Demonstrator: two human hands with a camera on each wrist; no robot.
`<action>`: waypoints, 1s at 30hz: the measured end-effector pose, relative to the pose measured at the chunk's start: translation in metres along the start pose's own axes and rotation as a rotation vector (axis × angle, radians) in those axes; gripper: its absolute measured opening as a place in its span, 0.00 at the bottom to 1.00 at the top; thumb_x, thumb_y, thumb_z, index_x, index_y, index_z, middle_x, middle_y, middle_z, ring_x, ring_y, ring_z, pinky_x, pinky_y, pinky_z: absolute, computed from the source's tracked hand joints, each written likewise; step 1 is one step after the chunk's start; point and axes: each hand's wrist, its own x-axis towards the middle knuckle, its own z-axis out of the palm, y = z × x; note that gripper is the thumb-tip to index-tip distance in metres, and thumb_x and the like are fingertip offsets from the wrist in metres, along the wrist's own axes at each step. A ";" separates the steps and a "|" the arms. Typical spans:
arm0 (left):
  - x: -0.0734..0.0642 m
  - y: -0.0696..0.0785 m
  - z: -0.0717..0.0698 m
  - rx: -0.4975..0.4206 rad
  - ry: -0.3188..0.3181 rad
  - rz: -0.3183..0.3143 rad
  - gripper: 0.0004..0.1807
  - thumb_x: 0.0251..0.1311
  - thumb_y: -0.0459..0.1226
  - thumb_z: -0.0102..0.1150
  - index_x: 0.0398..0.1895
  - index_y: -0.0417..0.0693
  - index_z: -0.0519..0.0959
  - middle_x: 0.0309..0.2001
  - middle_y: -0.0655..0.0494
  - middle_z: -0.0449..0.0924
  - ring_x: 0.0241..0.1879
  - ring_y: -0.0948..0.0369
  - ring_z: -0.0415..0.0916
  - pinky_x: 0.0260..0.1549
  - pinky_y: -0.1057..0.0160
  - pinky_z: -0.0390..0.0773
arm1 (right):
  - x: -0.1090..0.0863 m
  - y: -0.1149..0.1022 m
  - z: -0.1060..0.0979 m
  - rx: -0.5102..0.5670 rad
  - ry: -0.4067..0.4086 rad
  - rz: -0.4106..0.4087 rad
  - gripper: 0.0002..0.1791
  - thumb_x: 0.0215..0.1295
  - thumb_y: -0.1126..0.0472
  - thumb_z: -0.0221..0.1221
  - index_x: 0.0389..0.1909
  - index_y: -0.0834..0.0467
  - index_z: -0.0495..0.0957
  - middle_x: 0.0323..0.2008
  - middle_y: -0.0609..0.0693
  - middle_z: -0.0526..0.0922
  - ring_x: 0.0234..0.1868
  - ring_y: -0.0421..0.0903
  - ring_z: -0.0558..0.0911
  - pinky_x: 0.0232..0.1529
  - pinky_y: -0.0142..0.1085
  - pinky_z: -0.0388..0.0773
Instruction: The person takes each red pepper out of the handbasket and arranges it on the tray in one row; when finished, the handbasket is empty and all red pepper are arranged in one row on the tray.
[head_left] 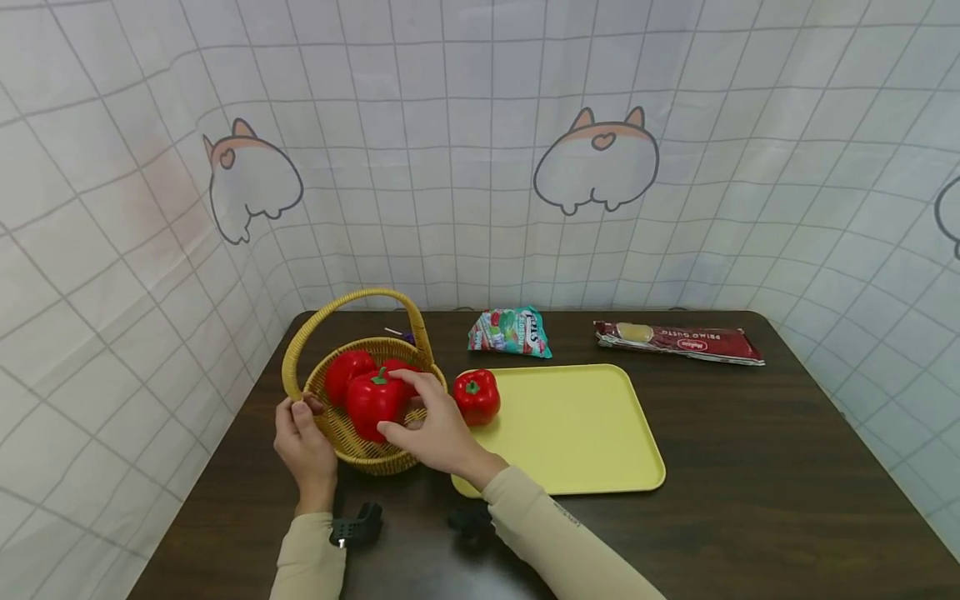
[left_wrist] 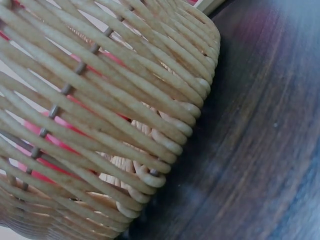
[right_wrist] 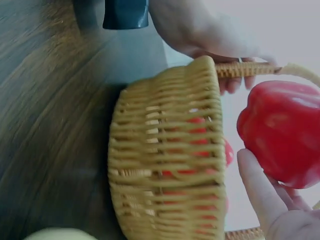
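Note:
A yellow wicker basket (head_left: 375, 462) with an arched handle stands at the left of the table, other red bell peppers (head_left: 347, 372) lying inside it. My left hand (head_left: 306, 442) grips the handle's lower end by the basket's left rim. Over the basket's opening, my right hand (head_left: 433, 425) holds a red bell pepper (head_left: 375, 406) between thumb and fingers. In the right wrist view this pepper (right_wrist: 282, 132) is above the rim. Woven strands of the basket (left_wrist: 100, 100) fill most of the left wrist view, with red showing through the gaps.
A yellow tray (head_left: 570, 433) lies right of the basket, with another red bell pepper (head_left: 477, 397) at its left corner. Behind are a teal candy bag (head_left: 512, 332) and a dark red pasta packet (head_left: 682, 342). A gridded white cloth (head_left: 480, 167) hangs behind the table.

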 end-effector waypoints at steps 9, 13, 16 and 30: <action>-0.001 -0.001 -0.001 0.012 -0.011 0.001 0.21 0.74 0.36 0.41 0.46 0.20 0.72 0.34 0.40 0.74 0.35 0.64 0.73 0.42 0.70 0.72 | -0.021 -0.005 -0.022 0.019 0.056 -0.068 0.37 0.54 0.58 0.69 0.64 0.44 0.64 0.59 0.44 0.72 0.50 0.46 0.78 0.44 0.43 0.82; 0.000 -0.001 -0.001 0.010 -0.014 -0.001 0.21 0.74 0.37 0.41 0.46 0.19 0.71 0.35 0.34 0.73 0.35 0.63 0.73 0.42 0.71 0.72 | -0.029 -0.003 -0.032 0.034 0.106 -0.122 0.37 0.53 0.61 0.67 0.64 0.45 0.64 0.60 0.46 0.71 0.51 0.48 0.78 0.47 0.49 0.81; 0.000 -0.001 0.000 0.009 -0.010 0.003 0.20 0.74 0.36 0.42 0.46 0.20 0.72 0.35 0.36 0.74 0.35 0.64 0.73 0.42 0.71 0.72 | -0.034 -0.001 -0.039 0.045 0.146 -0.155 0.38 0.52 0.63 0.66 0.66 0.48 0.64 0.60 0.49 0.71 0.52 0.49 0.78 0.47 0.45 0.81; 0.000 0.000 0.000 -0.023 -0.008 -0.005 0.20 0.74 0.36 0.42 0.45 0.19 0.71 0.35 0.34 0.73 0.35 0.63 0.73 0.43 0.69 0.72 | -0.064 -0.031 -0.076 -0.045 0.313 -0.096 0.43 0.47 0.70 0.67 0.66 0.68 0.59 0.60 0.62 0.69 0.56 0.55 0.72 0.49 0.42 0.78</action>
